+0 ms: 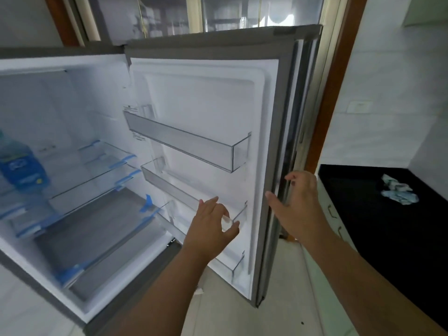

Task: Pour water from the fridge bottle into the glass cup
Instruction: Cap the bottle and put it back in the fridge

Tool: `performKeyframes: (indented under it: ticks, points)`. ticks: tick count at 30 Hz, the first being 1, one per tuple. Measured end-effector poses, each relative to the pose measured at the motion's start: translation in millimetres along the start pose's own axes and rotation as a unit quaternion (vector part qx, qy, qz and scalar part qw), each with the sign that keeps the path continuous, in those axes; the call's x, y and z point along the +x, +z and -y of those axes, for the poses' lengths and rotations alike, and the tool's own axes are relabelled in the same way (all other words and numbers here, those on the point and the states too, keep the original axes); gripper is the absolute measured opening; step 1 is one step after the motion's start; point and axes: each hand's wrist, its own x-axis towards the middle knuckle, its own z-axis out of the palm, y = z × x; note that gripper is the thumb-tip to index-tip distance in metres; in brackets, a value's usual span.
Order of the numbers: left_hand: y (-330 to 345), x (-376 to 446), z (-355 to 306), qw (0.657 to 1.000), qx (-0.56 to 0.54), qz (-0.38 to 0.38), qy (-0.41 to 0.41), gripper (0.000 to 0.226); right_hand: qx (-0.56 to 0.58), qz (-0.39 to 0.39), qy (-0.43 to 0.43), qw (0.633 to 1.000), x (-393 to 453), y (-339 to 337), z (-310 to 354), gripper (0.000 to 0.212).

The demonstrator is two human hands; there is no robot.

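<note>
Two hands reach forward, apart — the left hand (210, 223) with loose fingers by the middle door bin (194, 190), the right hand (299, 204) spread against the fridge door (276, 141) edge, neither holding anything. One blue-labelled bottle (20, 166) stands on a left fridge shelf — three door bins, one crumpled cloth (397, 190) on the black surface (378, 226).

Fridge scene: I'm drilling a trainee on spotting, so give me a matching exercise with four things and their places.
Things:
1. bottle
2. left hand
3. right hand
4. crumpled cloth

Places:
A. on the black counter
B. at the fridge door's outer edge
C. on a shelf inside the fridge
D. at the middle door bin

Pairs: 1-C, 2-D, 3-B, 4-A
</note>
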Motion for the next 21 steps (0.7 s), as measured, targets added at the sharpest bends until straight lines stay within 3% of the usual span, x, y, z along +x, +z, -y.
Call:
performKeyframes:
  ticks: [9,11,13,15,17,21]
  points:
    - [-58.4,-61.8,44.1,1.000,0.009,-0.015,-0.022,0.020,0.118,0.031,-0.116,0.986,-41.5,8.5,51.7,0.079]
    - [-76.8,-78.5,57.2,0.998,0.003,-0.004,-0.058,0.019,0.120,0.024,-0.159,0.980,-53.2,16.2,66.7,0.085]
    - [-95.4,-96.4,64.5,0.995,-0.018,-0.004,-0.102,0.031,0.146,0.059,-0.176,0.972,-62.2,27.2,81.6,0.093]
    - [-108.9,-114.5,72.2,0.988,-0.060,-0.048,-0.135,0.047,0.169,0.116,-0.176,0.963,-69.8,39.9,101.8,0.099]
    - [-121.2,-128.5,71.8,0.979,-0.072,-0.112,-0.157,0.047,0.177,0.154,-0.183,0.955,-75.8,50.5,122.5,0.096]
    - [-155.2,-154.3,80.7,0.958,-0.067,-0.241,-0.141,0.009,0.193,0.196,-0.228,0.934,-86.3,76.6,164.4,0.077]
